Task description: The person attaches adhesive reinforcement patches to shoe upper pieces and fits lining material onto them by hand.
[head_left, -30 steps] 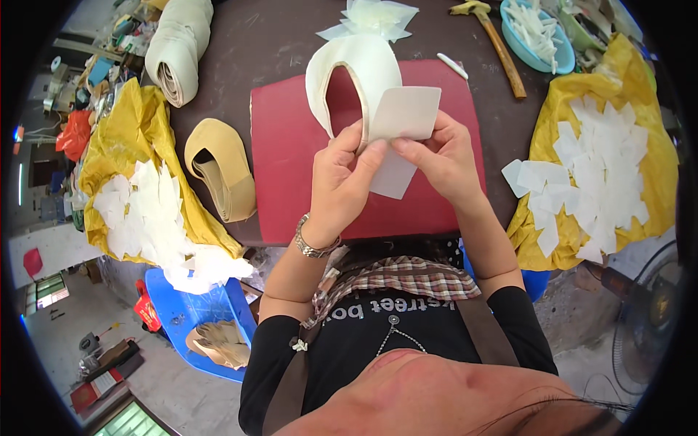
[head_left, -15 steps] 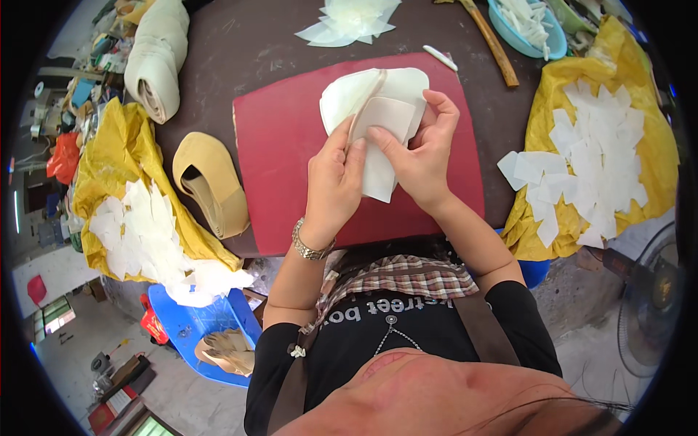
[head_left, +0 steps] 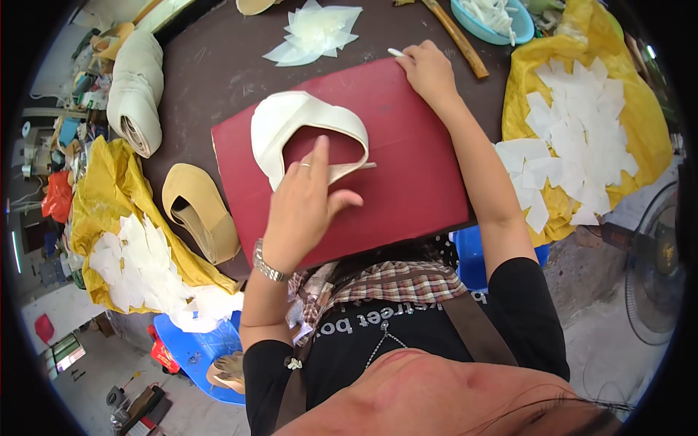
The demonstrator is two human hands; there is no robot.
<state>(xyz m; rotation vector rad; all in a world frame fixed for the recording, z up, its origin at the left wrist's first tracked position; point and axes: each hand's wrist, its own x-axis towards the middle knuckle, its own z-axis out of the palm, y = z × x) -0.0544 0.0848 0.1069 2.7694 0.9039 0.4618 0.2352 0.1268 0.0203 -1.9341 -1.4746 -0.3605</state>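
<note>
A cream-white shoe upper (head_left: 275,127) lies spread on the red board (head_left: 407,167), with a large curved opening in its middle. My left hand (head_left: 302,200) rests over the upper's near left edge, index finger stretched out and thumb apart; whether it presses on the upper I cannot tell. At the board's far right corner, my right hand (head_left: 430,73) is closed around a slim white stick (head_left: 397,53), whose end sticks out to the left. Beside the board on the left sits a stack of tan shoe uppers (head_left: 207,221).
Left lie a cloth roll (head_left: 137,91) and a yellow sack (head_left: 109,192) with white pieces on it. Translucent pieces (head_left: 316,33) fan out at the far side, near a wooden-handled tool (head_left: 458,40) and blue bowl (head_left: 520,25). Right are another yellow sack (head_left: 643,138) and a fan (head_left: 654,269).
The white upper, held folded in both hands before, now lies opened out on the board. My right hand has moved far right onto the white stick; my left hand has let go and spread.
</note>
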